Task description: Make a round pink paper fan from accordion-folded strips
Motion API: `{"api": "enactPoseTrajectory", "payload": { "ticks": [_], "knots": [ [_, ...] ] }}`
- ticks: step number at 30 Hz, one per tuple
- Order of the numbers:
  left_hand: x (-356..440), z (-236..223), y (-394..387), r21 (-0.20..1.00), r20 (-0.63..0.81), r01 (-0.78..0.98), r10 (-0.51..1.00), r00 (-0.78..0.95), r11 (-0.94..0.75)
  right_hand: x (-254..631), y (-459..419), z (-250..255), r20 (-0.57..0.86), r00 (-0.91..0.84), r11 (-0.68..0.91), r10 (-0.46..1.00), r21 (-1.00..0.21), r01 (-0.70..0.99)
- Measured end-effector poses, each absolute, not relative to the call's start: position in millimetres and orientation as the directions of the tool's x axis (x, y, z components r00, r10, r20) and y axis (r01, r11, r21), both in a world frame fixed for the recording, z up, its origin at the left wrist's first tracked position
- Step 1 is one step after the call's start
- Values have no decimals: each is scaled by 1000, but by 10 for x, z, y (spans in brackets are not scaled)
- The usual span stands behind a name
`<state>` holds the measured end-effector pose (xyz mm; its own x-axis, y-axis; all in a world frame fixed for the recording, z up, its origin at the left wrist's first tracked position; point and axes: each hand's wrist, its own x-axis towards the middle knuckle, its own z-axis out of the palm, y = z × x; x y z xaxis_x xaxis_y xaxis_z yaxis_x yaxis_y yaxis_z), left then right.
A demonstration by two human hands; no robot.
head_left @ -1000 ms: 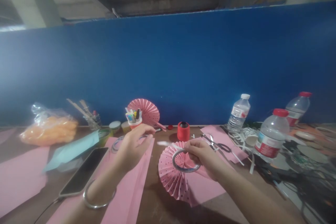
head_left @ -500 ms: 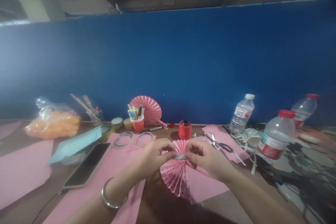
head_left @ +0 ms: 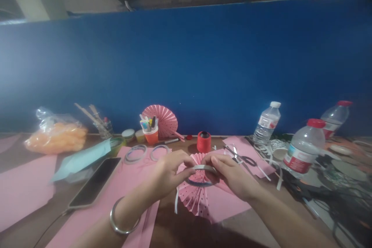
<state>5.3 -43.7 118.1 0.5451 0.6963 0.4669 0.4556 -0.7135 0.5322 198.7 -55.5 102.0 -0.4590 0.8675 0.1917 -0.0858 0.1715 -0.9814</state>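
Both hands are on a narrow roll of tape [head_left: 200,183], tilted above a pink dotted, pleated paper fan [head_left: 196,201]. My left hand [head_left: 173,170], with a silver bangle on its wrist, pinches the roll's left side between thumb and fingers. From the right, my right hand [head_left: 232,174] grips the roll's other side, thumb on top. Below my left fingers hangs a short white strip [head_left: 176,200], beside the fan's left edge. The fan lies spread under the hands, its upper part partly covered by them and the roll.
Behind the hands stand a red thread spool [head_left: 204,142], a pen cup [head_left: 151,135] and another pink fan [head_left: 164,118]. Scissors [head_left: 241,157] lie on pink paper to the right, near plastic bottles [head_left: 305,149]. Left are tape rolls [head_left: 135,154], a phone [head_left: 95,183] and a bag [head_left: 56,135].
The tape roll now shows as a ring between my hands, where a flat strip-like edge was visible before. My right thumb has shifted on top, and a white strip now hangs at the left.
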Motion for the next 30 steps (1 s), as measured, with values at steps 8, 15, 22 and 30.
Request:
{"api": "enactPoseTrajectory", "payload": {
  "ticks": [8,15,22,30],
  "knots": [
    [-59,1239,-415,383,549,450,591,591,-806,1982,-605,1091,293,-391,423,872,-854,304],
    [-104,1301,-476,261,628,444,500,597,-857,1937,-606,1020,272,-378,391,885,-875,285],
    [-68,1350,-487,326,596,459,557,579,-827,1967,-535,909,326,-216,324,920,-945,-44],
    [-65,1333,-466,441,561,459,636,530,-771,1962,-525,859,363,-146,332,920,-922,-200]
  ]
}}
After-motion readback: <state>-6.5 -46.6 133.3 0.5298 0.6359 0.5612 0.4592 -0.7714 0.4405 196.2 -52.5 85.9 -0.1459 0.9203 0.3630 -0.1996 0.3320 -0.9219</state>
